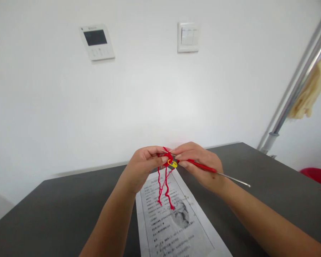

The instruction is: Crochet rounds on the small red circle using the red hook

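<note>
Yarn (168, 157) was pinched in the left hand (144, 165); the hook (207, 169) was gripped by the right hand (205, 179). It could be pulled loose if the pinch were slackened.

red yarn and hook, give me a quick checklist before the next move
1. Grip of the left hand on the red yarn: pinched at the fingertips, ok.
2. Grip of the right hand on the hook: holds its red handle, ok.
3. Tip of the hook inside a loop: cannot tell, fingers hide it.
4. The yellow marker hangs on the yarn, in sight: ok.
5. The yarn tails hang down over the paper sheet: ok.
6. The sheet lies flat on the table: ok.
</note>
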A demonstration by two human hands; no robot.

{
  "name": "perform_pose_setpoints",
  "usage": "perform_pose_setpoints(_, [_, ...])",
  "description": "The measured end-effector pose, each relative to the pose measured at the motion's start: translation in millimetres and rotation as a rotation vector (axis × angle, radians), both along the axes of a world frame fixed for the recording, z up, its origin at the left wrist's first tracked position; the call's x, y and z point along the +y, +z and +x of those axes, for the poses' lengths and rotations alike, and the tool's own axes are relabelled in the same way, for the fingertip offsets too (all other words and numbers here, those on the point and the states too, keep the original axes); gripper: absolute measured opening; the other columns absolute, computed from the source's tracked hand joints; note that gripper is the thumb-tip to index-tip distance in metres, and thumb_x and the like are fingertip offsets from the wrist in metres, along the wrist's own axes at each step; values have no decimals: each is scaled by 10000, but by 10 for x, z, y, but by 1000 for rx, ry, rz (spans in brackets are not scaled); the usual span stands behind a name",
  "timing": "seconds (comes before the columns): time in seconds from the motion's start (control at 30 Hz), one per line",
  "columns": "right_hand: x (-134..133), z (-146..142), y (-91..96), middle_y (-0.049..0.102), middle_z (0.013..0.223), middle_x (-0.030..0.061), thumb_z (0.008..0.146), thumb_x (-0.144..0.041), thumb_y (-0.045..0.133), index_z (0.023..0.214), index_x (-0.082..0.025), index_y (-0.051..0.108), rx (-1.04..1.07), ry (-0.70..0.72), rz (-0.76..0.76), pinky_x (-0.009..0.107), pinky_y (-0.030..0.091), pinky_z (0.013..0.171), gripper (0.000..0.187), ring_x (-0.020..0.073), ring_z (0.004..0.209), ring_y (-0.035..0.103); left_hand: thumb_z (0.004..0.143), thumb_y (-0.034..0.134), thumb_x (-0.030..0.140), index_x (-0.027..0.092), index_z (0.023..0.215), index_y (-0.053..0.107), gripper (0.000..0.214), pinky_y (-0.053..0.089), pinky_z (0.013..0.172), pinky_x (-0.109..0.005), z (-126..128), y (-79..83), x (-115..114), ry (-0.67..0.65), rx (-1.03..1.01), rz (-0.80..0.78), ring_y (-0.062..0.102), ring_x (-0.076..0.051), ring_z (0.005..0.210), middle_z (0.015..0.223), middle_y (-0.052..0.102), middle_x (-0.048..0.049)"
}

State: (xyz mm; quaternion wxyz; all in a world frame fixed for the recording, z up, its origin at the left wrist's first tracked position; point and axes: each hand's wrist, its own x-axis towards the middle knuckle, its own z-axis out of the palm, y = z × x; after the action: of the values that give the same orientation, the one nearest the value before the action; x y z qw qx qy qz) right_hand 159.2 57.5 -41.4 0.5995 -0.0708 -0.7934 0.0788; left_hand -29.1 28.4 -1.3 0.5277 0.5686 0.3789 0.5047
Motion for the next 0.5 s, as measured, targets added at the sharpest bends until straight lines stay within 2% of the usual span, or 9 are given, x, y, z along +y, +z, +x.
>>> perform_pose_setpoints(0.07, [20, 27, 28, 758, 1157, 114, 965, -165, 590, 1107, -204, 698, -101, -52, 141, 403, 607, 915, 182, 202, 1097, 705, 643, 783, 212, 181, 736, 795, 99, 586, 731, -335, 0, 14, -12, 7, 16, 14, 705, -193, 693, 722, 778, -63])
perform_pose_setpoints(0.13, [35, 42, 51, 757, 1156, 120, 982, -167, 560, 1135, -188, 679, -152, -62, 201, 406, 594, 945, 194, 201, 1138, 687, 688, 760, 240, 180, 770, 799, 109, 584, 779, -358, -11, 20, -9, 25, 92, 56, 715, -207, 737, 755, 787, -65])
perform_pose_setpoints(0.23, [24, 45, 72, 771, 1103, 122, 983, -148, 551, 1131, -167, 675, -147, -63, 161, 382, 596, 937, 194, 194, 1105, 701, 785, 691, 278, 195, 840, 803, 151, 559, 866, -391, -40, 15, 10, 75, 291, 178, 718, -229, 852, 860, 803, -66])
perform_pose_setpoints(0.33, [-15, 35, 79, 779, 1071, 95, 980, -147, 555, 1112, -195, 683, -113, -56, 113, 372, 602, 919, 190, 189, 1070, 716, 834, 662, 307, 197, 940, 793, 201, 536, 908, -414, -64, 3, 14, 144, 439, 266, 708, -242, 924, 990, 798, -84])
perform_pose_setpoints(0.43, [-40, 17, 69, 783, 1044, 85, 976, -148, 570, 1084, -204, 694, -71, -33, 62, 365, 607, 895, 174, 189, 1045, 721, 810, 703, 315, 188, 1016, 772, 252, 552, 881, -403, -57, -11, -5, 185, 380, 248, 714, -242, 921, 968, 793, -85])
perform_pose_setpoints(0.5, [-36, 2, 54, 784, 1028, 95, 963, -133, 592, 1059, -186, 702, -42, -11, 41, 358, 605, 887, 155, 186, 1023, 720, 782, 730, 297, 182, 1055, 759, 298, 570, 839, -373, -28, -22, -20, 137, 239, 189, 721, -220, 870, 884, 786, -63])
